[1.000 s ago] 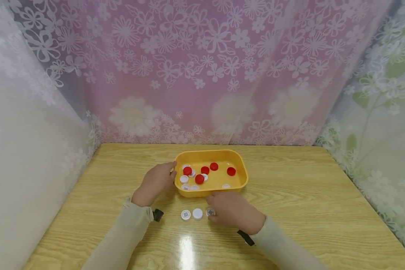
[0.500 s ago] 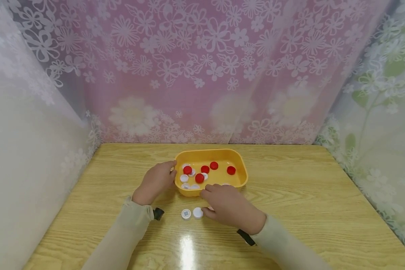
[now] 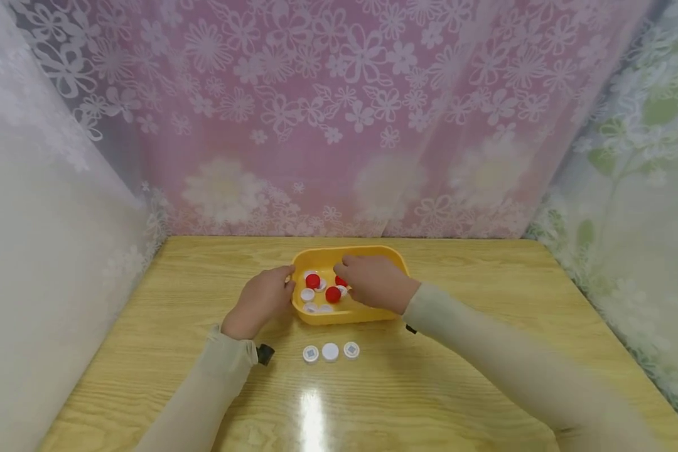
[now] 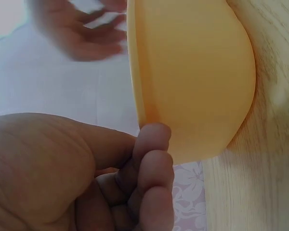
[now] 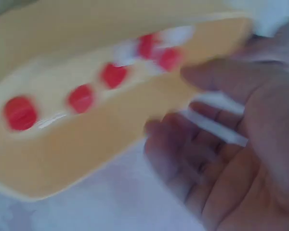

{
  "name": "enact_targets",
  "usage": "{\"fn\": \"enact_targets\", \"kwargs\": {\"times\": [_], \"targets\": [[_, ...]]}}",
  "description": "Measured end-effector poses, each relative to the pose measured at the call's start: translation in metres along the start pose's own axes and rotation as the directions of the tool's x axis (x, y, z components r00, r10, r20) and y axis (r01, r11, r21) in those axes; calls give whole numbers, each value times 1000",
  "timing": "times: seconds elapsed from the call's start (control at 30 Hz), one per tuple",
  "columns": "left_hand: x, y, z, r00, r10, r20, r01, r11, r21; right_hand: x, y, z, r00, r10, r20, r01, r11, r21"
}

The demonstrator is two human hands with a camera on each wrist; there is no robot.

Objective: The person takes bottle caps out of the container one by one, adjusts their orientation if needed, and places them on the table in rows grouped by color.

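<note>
A yellow plastic basin [image 3: 350,317] holds red bottle caps [image 3: 333,294] and white bottle caps [image 3: 307,295]. My left hand [image 3: 262,302] grips its left end, thumb and fingertips at the rim in the left wrist view. Over the basin's right half reaches my right hand [image 3: 377,282], hiding some caps from the head view. Its fingers [image 5: 164,149] are spread and blurred in the right wrist view, with nothing between them. On the table in front lie three white caps in a row: a left one [image 3: 311,354], a plain middle one [image 3: 330,352] and a right one [image 3: 351,350].
The wooden table [image 3: 486,351] spreads out on both sides of the basin. A pink flowered curtain [image 3: 339,157] hangs along its back edge, with pale cloth at either side.
My right hand has left the right-hand white cap in the row, which now shows fully, and moved up over the basin. My left hand keeps its hold on the basin.
</note>
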State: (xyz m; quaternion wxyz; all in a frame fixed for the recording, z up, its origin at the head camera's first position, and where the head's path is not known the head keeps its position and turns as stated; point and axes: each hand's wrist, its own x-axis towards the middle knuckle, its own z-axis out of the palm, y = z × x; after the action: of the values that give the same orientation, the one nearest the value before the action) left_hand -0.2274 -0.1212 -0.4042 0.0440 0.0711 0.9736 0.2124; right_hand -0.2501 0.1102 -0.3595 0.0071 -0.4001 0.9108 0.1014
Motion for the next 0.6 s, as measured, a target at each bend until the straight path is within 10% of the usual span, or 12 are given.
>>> {"fn": "enact_targets", "kwargs": {"times": [0.2, 0.6], "targets": [[2, -3, 1, 1000, 6, 0, -6, 1000, 4, 30, 13, 28, 974, -145, 176, 168, 978, -126], [1, 0, 3, 1000, 3, 2, -3, 1000, 11, 58, 16, 34, 936, -175, 304, 226, 964, -141]]}}
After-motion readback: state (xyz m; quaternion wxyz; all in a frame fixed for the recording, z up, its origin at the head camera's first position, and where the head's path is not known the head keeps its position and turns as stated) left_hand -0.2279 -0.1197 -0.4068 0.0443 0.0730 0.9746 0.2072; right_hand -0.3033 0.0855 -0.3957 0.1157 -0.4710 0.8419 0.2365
